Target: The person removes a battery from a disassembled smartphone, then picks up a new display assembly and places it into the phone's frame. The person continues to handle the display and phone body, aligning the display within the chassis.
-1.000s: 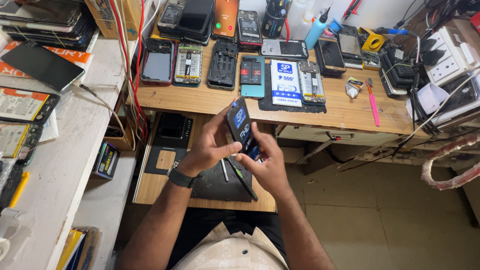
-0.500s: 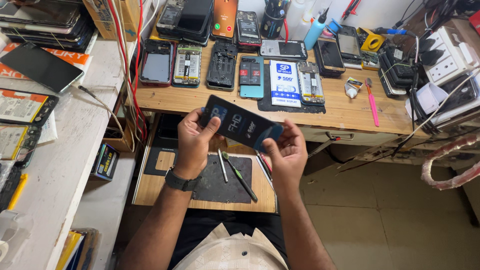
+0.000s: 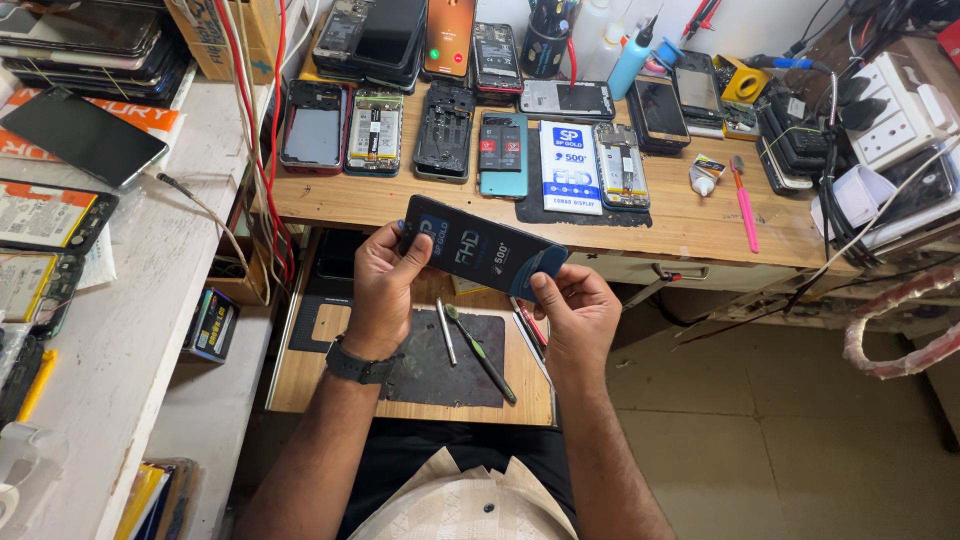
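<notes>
**Item: dark display box, turned flat between both hands**

Flat dark display box (image 3: 483, 256) with blue corners. Half a second ago it was already held lengthwise; a second ago it stood on end. Now held over the pull-out tray (image 3: 300, 385), just below the front edge of the wooden worktop (image 3: 700, 225). Left hand (image 3: 385, 285) grips its left end, right hand (image 3: 575, 310) pinches its right corner. Judged: being turned over for inspection. Tweezers (image 3: 447, 330) and screwdriver (image 3: 482, 355) lie on the tray's mat.

Turned since a second ago: dark flat box (image 3: 484, 255) now lying lengthwise, printed face up, no longer standing on end. Spread apart along with it: left hand (image 3: 385, 290) at the box's left end, right hand (image 3: 575, 310) at its right end.
</notes>
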